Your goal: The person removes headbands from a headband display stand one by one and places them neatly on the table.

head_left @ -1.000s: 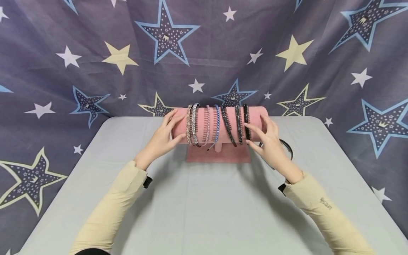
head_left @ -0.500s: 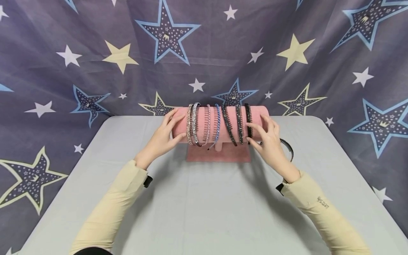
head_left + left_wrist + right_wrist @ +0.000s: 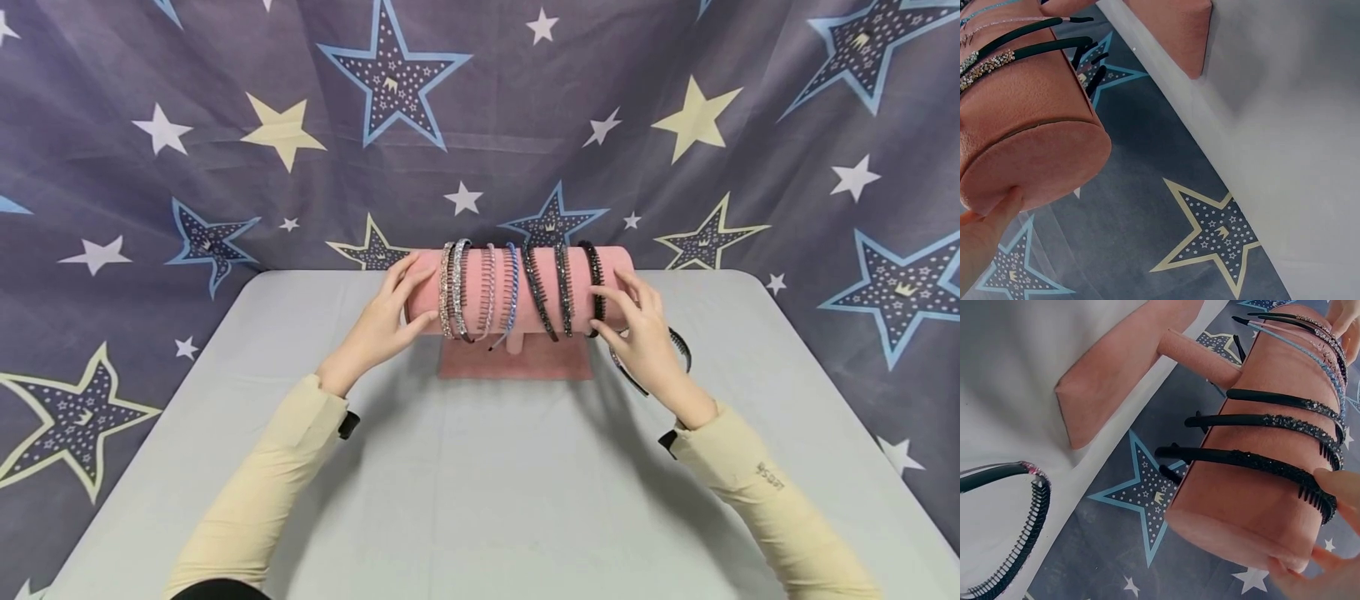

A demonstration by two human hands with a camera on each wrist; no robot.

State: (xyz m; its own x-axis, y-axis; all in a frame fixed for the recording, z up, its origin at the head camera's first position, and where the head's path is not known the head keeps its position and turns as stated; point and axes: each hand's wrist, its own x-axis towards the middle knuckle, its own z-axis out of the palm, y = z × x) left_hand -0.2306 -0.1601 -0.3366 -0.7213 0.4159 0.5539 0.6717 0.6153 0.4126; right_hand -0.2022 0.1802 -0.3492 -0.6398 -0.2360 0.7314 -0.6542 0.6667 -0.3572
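A pink padded roll on a pink base, a headband stand [image 3: 476, 283], carries several toothed headbands side by side. My left hand [image 3: 382, 325] holds the roll's left end, thumb in front and fingers over the top; a fingertip presses its end face in the left wrist view. At the other end, thumb and index of my right hand [image 3: 637, 333] pinch the rightmost black beaded headband [image 3: 1254, 462], while other fingers rest near the roll's end. Left of it sit two dark glittery headbands [image 3: 1285, 420], then a blue twisted headband [image 3: 512, 283], a pink headband [image 3: 489, 287] and glittery headbands [image 3: 457, 287].
Another black headband [image 3: 680, 343] lies on the white table [image 3: 480, 483], partly behind the right hand. The stand's pink base [image 3: 480, 362] rests near the table's back edge. A dark star-patterned curtain [image 3: 480, 108] hangs behind and at both sides.
The rightmost black headband has slid right along the roll, away from its dark glittery neighbour, with my right hand following it. My left hand keeps its hold on the left end.
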